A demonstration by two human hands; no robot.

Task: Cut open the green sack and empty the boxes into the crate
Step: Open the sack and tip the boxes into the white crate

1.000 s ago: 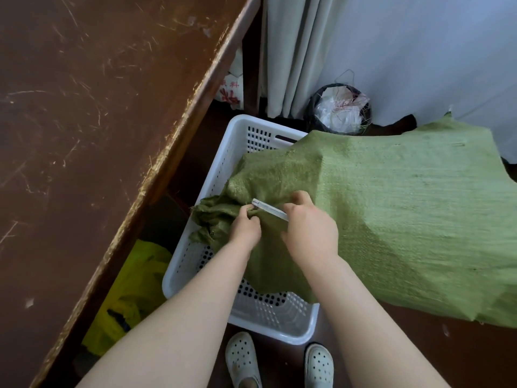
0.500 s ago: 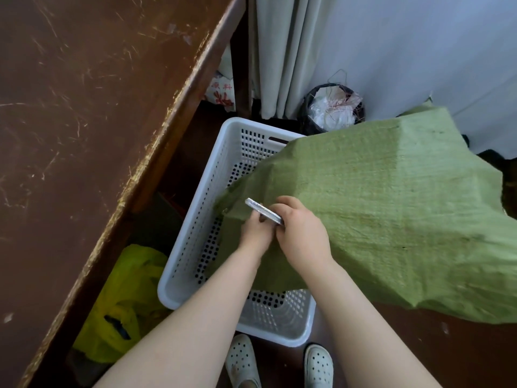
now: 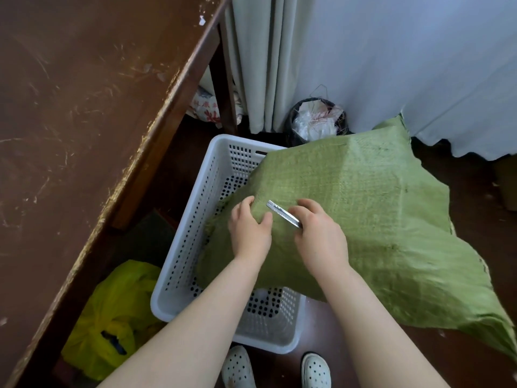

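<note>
A bulky green woven sack [image 3: 372, 208] lies tilted over the right side of a white perforated plastic crate [image 3: 195, 217] on the floor. Its near end hangs down into the crate. My left hand [image 3: 250, 228] presses on the sack's near end, fingers bent over the fabric. My right hand [image 3: 319, 233] is closed on a silver utility knife [image 3: 282, 215], whose tip points up and left over the sack. No boxes show; the sack hides its contents.
A scratched brown table [image 3: 84, 121] fills the left. Under it lies a yellow plastic bag [image 3: 112, 317]. A black bin with white rubbish [image 3: 316, 121] stands behind the crate by a pale curtain [image 3: 260, 60]. My white shoes [image 3: 237, 368] are at the bottom.
The sack has been pulled further over the crate and its bunched end has flattened. My left hand shifted from pinching the gathered fabric to pressing on the sack. The knife stays in my right hand.
</note>
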